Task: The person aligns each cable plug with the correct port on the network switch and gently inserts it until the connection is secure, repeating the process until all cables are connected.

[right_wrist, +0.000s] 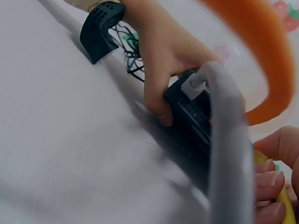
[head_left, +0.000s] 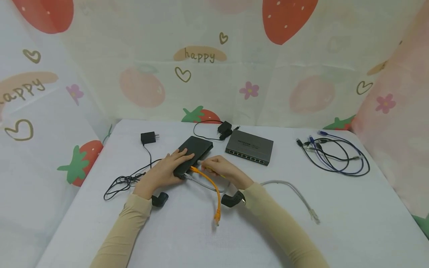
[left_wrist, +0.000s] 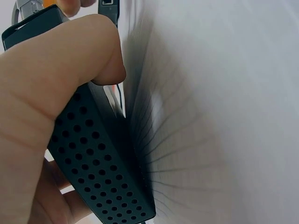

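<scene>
My left hand (head_left: pixel 162 171) grips a black network switch (head_left: pixel 198 147), fingers spread over its top and thumb along its perforated end, which fills much of the left wrist view. The switch is tilted, its row of ports facing my right hand (head_left: pixel 221 167). That hand pinches the end of a yellow network cable (right_wrist: pixel 286 205) right at the ports; its plug is mostly hidden by my fingers. Beside it, an orange cable (head_left: pixel 214 182) and a grey cable (head_left: pixel 201 182) are plugged into the same side. The orange cable's other end lies toward me.
A second switch (head_left: pixel 249 147) lies right of centre, a black power adapter (head_left: pixel 224 127) behind it. Another adapter (head_left: pixel 148 137) with a coiled cord (head_left: pixel 122 182) lies left. Blue and black cables (head_left: pixel 335 156) are looped at the right. The grey cable's loose plug (head_left: pixel 314 215) lies front right.
</scene>
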Demonstrator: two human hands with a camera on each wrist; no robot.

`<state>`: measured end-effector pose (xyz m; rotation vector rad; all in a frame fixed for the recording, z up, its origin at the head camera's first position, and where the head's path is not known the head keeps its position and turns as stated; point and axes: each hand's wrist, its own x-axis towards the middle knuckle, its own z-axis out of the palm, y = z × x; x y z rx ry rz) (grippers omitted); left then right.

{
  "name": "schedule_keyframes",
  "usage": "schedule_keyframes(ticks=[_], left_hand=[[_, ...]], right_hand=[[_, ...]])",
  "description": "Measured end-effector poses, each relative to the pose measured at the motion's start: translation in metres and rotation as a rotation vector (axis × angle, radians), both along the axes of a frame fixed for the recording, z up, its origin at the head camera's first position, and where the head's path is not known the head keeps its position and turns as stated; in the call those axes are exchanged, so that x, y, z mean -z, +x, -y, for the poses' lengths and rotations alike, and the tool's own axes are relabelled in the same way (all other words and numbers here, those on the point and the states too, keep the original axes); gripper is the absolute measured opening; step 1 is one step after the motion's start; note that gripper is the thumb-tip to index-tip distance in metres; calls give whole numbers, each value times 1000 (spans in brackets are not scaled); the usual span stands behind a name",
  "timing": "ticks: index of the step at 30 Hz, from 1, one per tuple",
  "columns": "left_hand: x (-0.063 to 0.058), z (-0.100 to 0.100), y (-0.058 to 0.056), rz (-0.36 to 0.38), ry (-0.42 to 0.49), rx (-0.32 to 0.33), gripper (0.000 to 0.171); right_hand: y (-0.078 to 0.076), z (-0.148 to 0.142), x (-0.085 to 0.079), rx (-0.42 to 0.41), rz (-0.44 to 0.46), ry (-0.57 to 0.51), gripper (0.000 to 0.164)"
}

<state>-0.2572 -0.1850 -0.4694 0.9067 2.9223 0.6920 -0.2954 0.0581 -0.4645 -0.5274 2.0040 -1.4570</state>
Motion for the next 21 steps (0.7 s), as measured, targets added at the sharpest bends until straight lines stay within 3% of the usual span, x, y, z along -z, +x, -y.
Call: schedule_keyframes(ticks=[21], left_hand=[[1,-3,0,-35,-27,14,86]], right_hand=[[-4,11,-1,8,30,49,33]])
